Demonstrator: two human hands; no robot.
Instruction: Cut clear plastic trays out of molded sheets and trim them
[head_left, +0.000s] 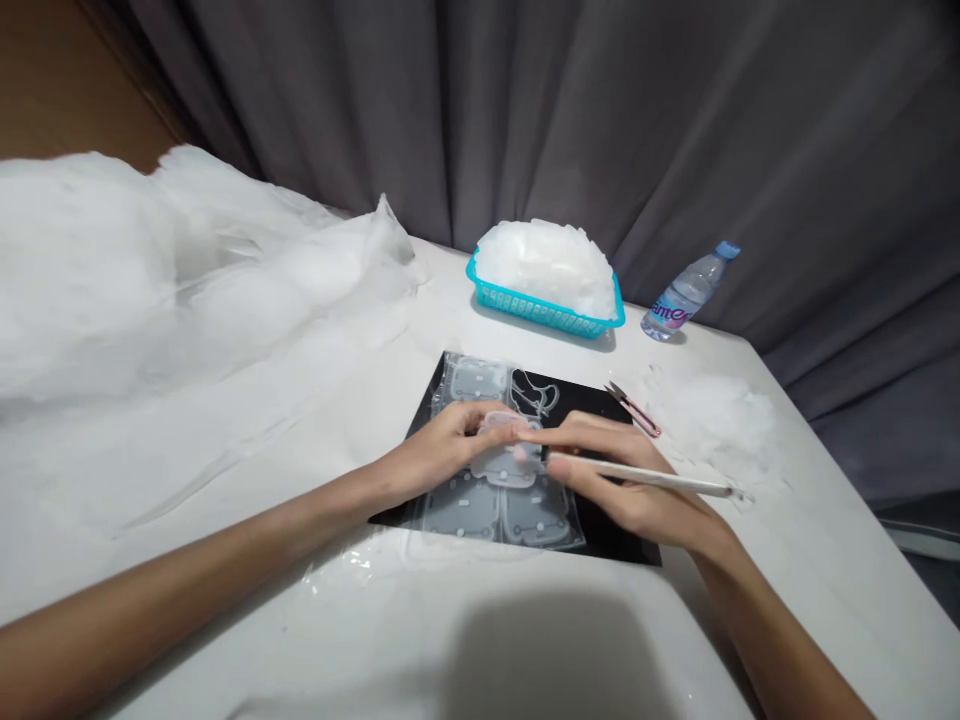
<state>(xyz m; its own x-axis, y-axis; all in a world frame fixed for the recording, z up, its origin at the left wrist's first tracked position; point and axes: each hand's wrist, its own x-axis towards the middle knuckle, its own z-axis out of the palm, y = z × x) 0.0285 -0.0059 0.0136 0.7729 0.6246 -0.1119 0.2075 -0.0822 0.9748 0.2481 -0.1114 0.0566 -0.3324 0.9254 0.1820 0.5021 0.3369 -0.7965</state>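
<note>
My left hand point(457, 440) grips a small translucent plastic piece point(499, 465) by its upper edge, over a black mat point(622, 535). My right hand point(622, 470) holds a thin white pen-like tool point(660, 478) between its fingers, and its index fingertip meets the piece near my left thumb. Under the hands, a clear sheet with grey rounded shapes point(461, 508) lies on the mat. Thin curled plastic strips point(546, 398) rest at the mat's upper part.
A blue basket point(547, 315) heaped with white translucent pieces stands at the back, with a water bottle point(686, 295) to its right. Small pink-handled snips point(636, 410) lie at the mat's right edge. Thin plastic scraps point(720, 420) are farther right; a big pile of white sheeting point(187, 270) covers the left.
</note>
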